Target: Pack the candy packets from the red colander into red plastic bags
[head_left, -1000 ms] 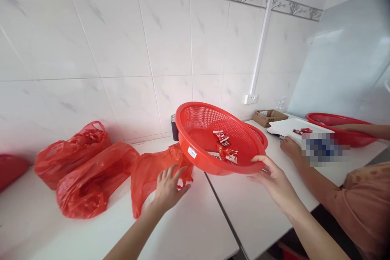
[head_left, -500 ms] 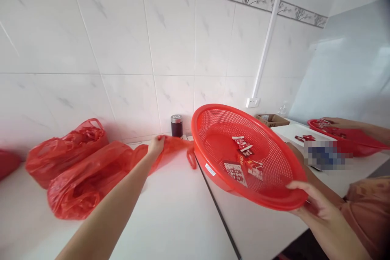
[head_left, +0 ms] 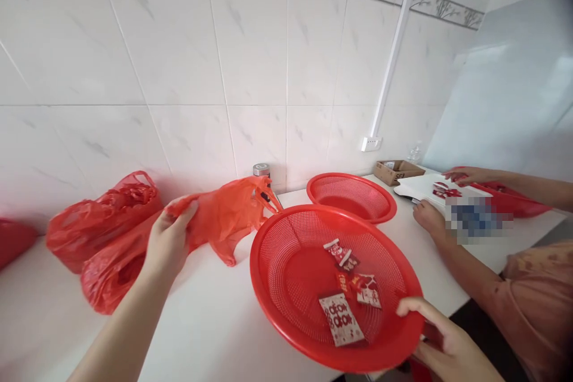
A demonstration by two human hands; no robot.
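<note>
My right hand (head_left: 441, 334) grips the near right rim of a red perforated plastic basket (head_left: 295, 274), thumb over the edge and fingers beneath. The basket tilts toward me, and several small snack packets (head_left: 342, 317) in white, red and brown wrappers lie in it. To the left, my left hand (head_left: 168, 239) is closed on a thin red plastic bag (head_left: 228, 209), whose handles stretch toward the basket's far left rim. Just behind that hand sit two bulging red plastic bags (head_left: 105, 215) on the white table.
A second red basket (head_left: 353, 194) stands behind mine. At right, a co-worker's hands (head_left: 430, 218) are by a white scale-like board (head_left: 416, 185) with packets and another red basket (head_left: 519, 200). Near the tiled wall are a cardboard box (head_left: 396, 172) and a dark jar (head_left: 261, 170).
My right hand has brought the basket lower and nearer, uncovering the second basket behind. My left hand has drawn the thin bag left and lifted it. The co-worker's hand has moved to the board.
</note>
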